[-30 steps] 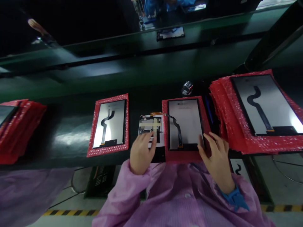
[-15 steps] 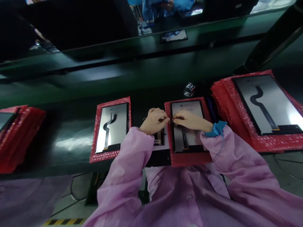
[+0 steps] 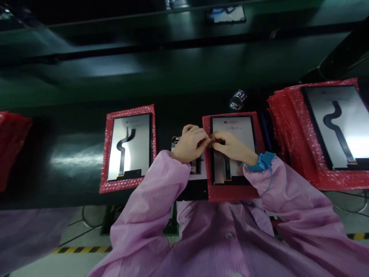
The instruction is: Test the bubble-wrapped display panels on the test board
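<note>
A flat display panel [image 3: 239, 125] with a dark ribbon cable [image 3: 228, 169] lies on red bubble wrap [image 3: 219, 193] in front of me. My right hand [image 3: 230, 145] rests over the panel, its thumb and fingers pinched near the left edge. From the left, my left hand [image 3: 192, 144] meets it, also pinched, with the fingertips nearly touching. Whatever sits between the fingertips is too small to name. Partly under my left hand is a white board [image 3: 198, 176] with dark circuit parts. A blue wrist strap [image 3: 261, 161] circles my right wrist.
Another panel [image 3: 138, 142] on red bubble wrap lies to the left. Stacked red bubble wrap [image 3: 288, 127] with a panel [image 3: 325, 100] on top stands at right, more red wrap [image 3: 11, 146] at far left. A shiny metal cylinder [image 3: 238, 99] sits behind the middle panel.
The camera view has tilted further down. My hands have drawn closer together, their fingertips now almost meeting at the panel's left edge.
</note>
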A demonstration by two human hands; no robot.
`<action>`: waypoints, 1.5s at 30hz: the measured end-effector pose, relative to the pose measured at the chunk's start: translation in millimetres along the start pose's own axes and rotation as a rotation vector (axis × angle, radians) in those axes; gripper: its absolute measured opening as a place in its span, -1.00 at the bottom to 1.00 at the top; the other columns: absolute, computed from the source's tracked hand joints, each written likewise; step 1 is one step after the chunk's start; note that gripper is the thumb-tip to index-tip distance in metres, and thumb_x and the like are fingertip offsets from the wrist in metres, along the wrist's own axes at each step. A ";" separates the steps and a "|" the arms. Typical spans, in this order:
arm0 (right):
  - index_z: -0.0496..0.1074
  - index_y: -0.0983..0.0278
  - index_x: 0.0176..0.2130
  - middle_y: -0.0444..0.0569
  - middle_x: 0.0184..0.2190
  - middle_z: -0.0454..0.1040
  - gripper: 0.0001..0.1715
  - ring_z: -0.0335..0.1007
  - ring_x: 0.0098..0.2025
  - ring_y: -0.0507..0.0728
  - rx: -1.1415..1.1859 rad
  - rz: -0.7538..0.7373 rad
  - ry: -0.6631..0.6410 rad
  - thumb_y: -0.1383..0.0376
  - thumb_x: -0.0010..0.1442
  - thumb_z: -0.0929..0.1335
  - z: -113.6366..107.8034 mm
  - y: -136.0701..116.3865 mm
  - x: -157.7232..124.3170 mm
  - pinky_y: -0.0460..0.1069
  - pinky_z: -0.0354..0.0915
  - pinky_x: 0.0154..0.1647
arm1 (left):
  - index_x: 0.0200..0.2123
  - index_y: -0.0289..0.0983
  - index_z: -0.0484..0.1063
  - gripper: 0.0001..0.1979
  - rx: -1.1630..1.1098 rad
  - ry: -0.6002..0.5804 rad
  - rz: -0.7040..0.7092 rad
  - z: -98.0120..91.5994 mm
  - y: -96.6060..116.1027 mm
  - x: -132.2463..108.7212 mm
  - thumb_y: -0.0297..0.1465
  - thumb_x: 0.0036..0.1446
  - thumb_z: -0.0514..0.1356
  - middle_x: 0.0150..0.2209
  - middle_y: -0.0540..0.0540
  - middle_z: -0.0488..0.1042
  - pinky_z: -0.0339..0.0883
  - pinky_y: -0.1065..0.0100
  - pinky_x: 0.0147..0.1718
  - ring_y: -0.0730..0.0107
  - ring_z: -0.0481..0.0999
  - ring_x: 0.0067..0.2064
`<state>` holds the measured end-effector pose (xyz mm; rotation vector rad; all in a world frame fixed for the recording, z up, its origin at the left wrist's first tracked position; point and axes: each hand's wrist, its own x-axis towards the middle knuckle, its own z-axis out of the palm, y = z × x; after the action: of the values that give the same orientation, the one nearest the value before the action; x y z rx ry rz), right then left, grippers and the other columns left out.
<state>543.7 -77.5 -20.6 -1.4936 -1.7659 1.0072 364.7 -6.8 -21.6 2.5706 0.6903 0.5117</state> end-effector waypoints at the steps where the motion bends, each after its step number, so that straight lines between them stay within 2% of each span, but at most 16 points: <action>1: 0.33 0.27 -0.43 -0.13 -0.43 0.34 -0.92 0.20 -0.33 0.04 -0.003 -0.001 0.001 0.37 0.10 0.26 0.1 0.3 -0.3 -0.01 0.12 -0.24 | -0.43 -0.24 0.33 -0.72 0.004 0.000 -0.004 0.6 -0.4 -0.1 -0.33 0.32 0.00 -0.37 -0.05 0.48 0.17 0.09 0.04 0.31 0.41 -0.27; 6: 0.34 0.26 -0.40 -0.12 -0.40 0.37 -0.90 0.22 -0.30 0.05 -0.005 -0.004 -0.003 0.33 0.15 0.27 0.5 2.1 -1.5 0.01 0.13 -0.20 | -0.41 -0.24 0.37 -0.74 0.018 -0.013 -0.027 0.4 -1.5 -0.8 -0.34 0.32 0.01 -0.35 -0.06 0.50 0.16 0.09 0.06 0.29 0.43 -0.23; 11: 0.32 0.25 -0.38 -0.10 -0.37 0.39 -0.86 0.23 -0.27 0.07 0.013 -0.003 -0.005 0.29 0.21 0.26 0.9 2.4 -1.6 0.02 0.15 -0.16 | -0.41 -0.26 0.37 -0.74 0.006 0.039 0.003 0.3 -1.0 -1.1 -0.36 0.32 0.02 -0.36 -0.06 0.50 0.17 0.12 0.03 0.31 0.42 -0.25; 17: 0.26 0.24 -0.38 -0.11 -0.35 0.37 -0.85 0.23 -0.25 0.07 -0.004 -0.036 -0.015 0.30 0.25 0.24 2.1 0.5 -2.0 0.09 0.11 0.04 | -0.42 -0.25 0.36 -0.74 0.020 0.040 -0.007 1.0 -2.5 -1.5 -0.34 0.33 0.02 -0.36 -0.06 0.51 0.18 0.11 0.02 0.30 0.42 -0.24; 24: 0.13 0.21 -0.45 -0.12 -0.40 0.28 -0.70 0.17 -0.26 0.07 0.014 -0.039 -0.005 0.20 0.31 0.23 3.4 -1.0 -3.4 0.07 0.14 -0.02 | -0.43 -0.24 0.36 -0.74 0.027 0.036 -0.024 1.5 -1.2 -0.9 -0.33 0.31 0.02 -0.36 -0.07 0.50 0.19 0.08 0.04 0.28 0.42 -0.25; 28: 0.21 0.22 -0.39 -0.10 -0.37 0.33 -0.75 0.21 -0.24 0.08 0.038 -0.004 -0.029 0.19 0.32 0.20 -1.8 2.1 -3.7 0.06 0.18 -0.08 | -0.43 -0.24 0.37 -0.72 -0.011 0.036 -0.083 -0.5 0.5 0.8 -0.32 0.32 0.02 -0.38 -0.05 0.50 0.23 0.10 0.04 0.30 0.44 -0.24; 30: 0.24 0.23 -0.38 -0.09 -0.36 0.35 -0.74 0.24 -0.25 0.07 0.106 0.023 -0.046 0.18 0.32 0.19 -5.2 2.8 -4.6 0.05 0.20 -0.13 | -0.39 -0.23 0.40 -0.69 -0.027 0.111 -0.119 -4.3 -1.1 1.3 -0.31 0.36 -0.02 -0.32 -0.06 0.52 0.27 0.14 0.02 0.30 0.46 -0.19; 32: 0.28 0.24 -0.36 -0.08 -0.33 0.37 -0.69 0.28 -0.25 0.07 0.205 0.059 -0.012 0.12 0.34 0.18 -6.9 2.7 -6.1 0.04 0.24 -0.16 | -0.27 -0.23 0.44 -0.67 -0.013 0.288 -0.167 -12.1 -6.0 0.3 -0.29 0.39 -0.07 -0.17 -0.11 0.53 0.31 0.17 0.04 0.29 0.47 -0.05; 34: 0.31 0.23 -0.30 -0.05 -0.27 0.41 -0.61 0.31 -0.22 0.07 0.277 0.090 0.092 0.05 0.38 0.14 -6.1 3.1 -7.7 0.04 0.28 -0.16 | -0.16 -0.22 0.45 -0.70 0.024 0.501 -0.244 -24.9 -13.8 -4.1 -0.28 0.40 -0.06 -0.08 -0.13 0.51 0.34 0.19 0.03 0.29 0.45 0.03; 36: 0.33 0.22 -0.21 -0.02 -0.22 0.42 -0.57 0.34 -0.17 0.09 0.227 0.085 0.246 0.00 0.40 0.11 -3.8 4.9 -8.9 0.06 0.31 -0.11 | -0.17 -0.21 0.46 -0.77 0.060 0.598 -0.322 -41.2 -23.2 -12.8 -0.28 0.36 0.03 -0.13 -0.12 0.52 0.39 0.21 -0.03 0.29 0.49 -0.04; 38: 0.33 0.21 -0.11 0.02 -0.14 0.43 -0.60 0.33 -0.05 0.16 -0.003 0.029 0.414 0.00 0.39 0.14 -1.9 7.4 -10.1 0.13 0.29 0.02 | -0.23 -0.21 0.49 -0.83 0.088 0.507 -0.333 -55.9 -32.6 -25.7 -0.30 0.30 0.12 -0.21 -0.09 0.55 0.42 0.22 -0.11 0.31 0.52 -0.18; 41: 0.33 0.21 -0.02 0.09 0.03 0.40 -0.66 0.25 0.14 0.28 -0.400 -0.085 0.596 0.07 0.34 0.24 -2.9 6.4 -12.9 0.30 0.14 0.22 | -0.24 -0.21 0.54 -0.79 0.145 0.210 -0.240 -64.6 -44.3 -46.6 -0.31 0.29 0.11 -0.23 -0.09 0.59 0.42 0.22 -0.19 0.29 0.54 -0.24; 43: 0.37 0.19 -0.03 0.09 0.05 0.41 -0.72 0.25 0.14 0.31 -0.516 -0.134 0.611 0.14 0.34 0.24 -4.7 -1.4 -15.2 0.35 0.10 0.24 | -0.23 -0.23 0.56 -0.73 0.195 0.086 -0.212 -60.3 -50.0 -56.0 -0.31 0.31 0.05 -0.23 -0.11 0.60 0.42 0.21 -0.21 0.26 0.56 -0.24; 45: 0.42 0.18 -0.06 0.07 -0.03 0.44 -0.73 0.30 0.06 0.28 -0.561 -0.193 0.515 0.20 0.37 0.20 -4.1 -15.2 -16.0 0.32 0.15 0.20 | -0.22 -0.25 0.57 -0.68 0.250 0.017 -0.221 -52.9 -54.5 -59.8 -0.32 0.33 0.01 -0.23 -0.13 0.60 0.42 0.19 -0.20 0.23 0.56 -0.24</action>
<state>542.1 -93.7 -5.2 -1.6658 -1.8218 -0.0033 271.8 19.8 -17.8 2.6722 1.0905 0.3971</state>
